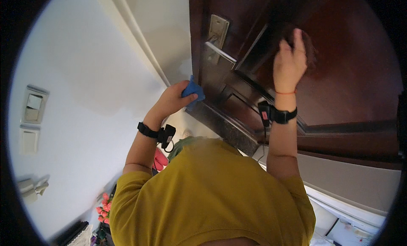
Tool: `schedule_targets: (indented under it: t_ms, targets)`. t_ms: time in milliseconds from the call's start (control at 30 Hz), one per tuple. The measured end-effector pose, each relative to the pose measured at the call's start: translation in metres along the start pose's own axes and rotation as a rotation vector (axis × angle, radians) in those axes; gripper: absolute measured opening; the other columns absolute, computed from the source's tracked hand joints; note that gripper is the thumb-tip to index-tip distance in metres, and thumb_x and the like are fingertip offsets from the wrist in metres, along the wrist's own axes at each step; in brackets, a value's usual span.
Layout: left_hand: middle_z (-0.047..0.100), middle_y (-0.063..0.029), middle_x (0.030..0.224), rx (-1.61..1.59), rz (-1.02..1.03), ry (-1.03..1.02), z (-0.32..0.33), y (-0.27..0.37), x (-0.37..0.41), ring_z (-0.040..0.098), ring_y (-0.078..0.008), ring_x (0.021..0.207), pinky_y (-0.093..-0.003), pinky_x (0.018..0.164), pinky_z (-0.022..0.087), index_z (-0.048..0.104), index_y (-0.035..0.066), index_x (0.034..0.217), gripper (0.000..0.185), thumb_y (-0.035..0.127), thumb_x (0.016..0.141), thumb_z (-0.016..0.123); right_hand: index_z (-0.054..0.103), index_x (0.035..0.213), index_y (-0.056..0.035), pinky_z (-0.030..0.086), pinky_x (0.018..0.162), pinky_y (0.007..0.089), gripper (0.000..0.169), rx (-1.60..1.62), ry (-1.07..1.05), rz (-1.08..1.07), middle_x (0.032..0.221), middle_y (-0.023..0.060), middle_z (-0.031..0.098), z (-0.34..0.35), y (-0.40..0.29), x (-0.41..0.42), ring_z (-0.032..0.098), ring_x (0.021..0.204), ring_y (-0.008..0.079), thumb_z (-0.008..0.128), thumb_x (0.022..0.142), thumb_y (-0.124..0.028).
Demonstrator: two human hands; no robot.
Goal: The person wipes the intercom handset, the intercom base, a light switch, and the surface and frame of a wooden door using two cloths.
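My left hand (174, 99) is closed around a crumpled blue cloth (193, 92), near the edge of a dark reddish-brown panelled door (343, 71). My right hand (290, 63) is raised over the door's upper panel, its fingers partly spread and slightly blurred. Nothing shows in it; whether the fingertips touch the panel cannot be told. Between the hands, farther up, are the door's metal lever handle (220, 52) and its long backplate (219, 26). Black straps with small devices sit on both wrists.
Wall switches (33, 106) and a plug in a socket (31, 188) are on the white wall at the left. Coral artificial-looking flowers (104, 208) stand at the lower left. Red footwear (160, 158) lies on the floor. A dark sill (235, 134) runs below the door.
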State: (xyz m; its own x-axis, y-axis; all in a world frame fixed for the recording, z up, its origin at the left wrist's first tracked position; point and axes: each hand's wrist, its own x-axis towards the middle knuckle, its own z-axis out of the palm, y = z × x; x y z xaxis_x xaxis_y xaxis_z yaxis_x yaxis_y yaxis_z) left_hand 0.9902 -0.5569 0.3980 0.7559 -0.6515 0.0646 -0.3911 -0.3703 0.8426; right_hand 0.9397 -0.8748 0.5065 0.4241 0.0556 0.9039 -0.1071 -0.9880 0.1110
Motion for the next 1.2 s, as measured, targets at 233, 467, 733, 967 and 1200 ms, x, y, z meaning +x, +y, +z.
schedule_targets:
  t_ms: [233, 467, 733, 967, 1200]
  targets:
    - [0.064, -0.0182, 0.085, 0.035, -0.065, 0.000, -0.015, -0.046, -0.002, 0.062, -0.0362, 0.080, -0.0408, 0.070, 0.049, 0.060, 0.004, 0.103, 0.028, 0.023, 0.084, 0.068, 0.066, 0.108, -0.0173, 0.045, 0.083, 0.0412, 0.028, -0.124, -0.319, -0.165, 0.125, 0.0035, 0.058, 0.087, 0.000, -0.116, 0.059, 0.106, 0.0221, 0.065, 0.081, -0.013]
    - [0.065, -0.0190, 0.090, 0.058, -0.105, 0.006, -0.039, -0.103, -0.014, 0.063, -0.0367, 0.083, -0.0411, 0.073, 0.050, 0.061, 0.004, 0.103, 0.030, 0.025, 0.083, 0.069, 0.070, 0.092, -0.0096, 0.044, 0.078, 0.0432, 0.019, -0.116, -0.253, 0.052, 0.109, 0.0119, 0.065, 0.071, -0.006, -0.123, 0.060, 0.095, 0.0294, 0.068, 0.073, -0.008]
    - [0.065, -0.0191, 0.091, -0.055, -0.023, 0.036, -0.028, -0.086, 0.013, 0.063, -0.0370, 0.086, -0.0407, 0.074, 0.050, 0.060, 0.003, 0.104, 0.032, 0.027, 0.084, 0.068, 0.068, 0.099, -0.0038, 0.045, 0.088, 0.0433, 0.024, 0.155, -0.073, 0.207, 0.111, 0.0184, 0.060, 0.101, -0.062, -0.012, 0.055, 0.101, 0.0367, 0.063, 0.075, -0.002]
    - [0.064, -0.0194, 0.088, -0.088, -0.023, 0.053, -0.023, -0.086, 0.011, 0.061, -0.0370, 0.081, -0.0413, 0.072, 0.048, 0.059, 0.002, 0.100, 0.029, 0.026, 0.084, 0.067, 0.071, 0.092, -0.0058, 0.048, 0.085, 0.0402, 0.024, -0.060, -0.397, 0.112, 0.110, 0.0126, 0.059, 0.107, -0.058, -0.035, 0.057, 0.097, 0.0334, 0.061, 0.071, 0.002]
    - [0.065, -0.0160, 0.086, -0.152, -0.082, 0.061, -0.009, -0.102, 0.016, 0.065, -0.0294, 0.079, -0.0378, 0.069, 0.050, 0.061, 0.003, 0.102, 0.027, 0.024, 0.085, 0.067, 0.066, 0.100, 0.0017, 0.045, 0.088, 0.0415, 0.024, 0.298, -0.054, 0.302, 0.109, 0.0195, 0.060, 0.127, -0.105, -0.016, 0.057, 0.101, 0.0358, 0.060, 0.078, -0.005]
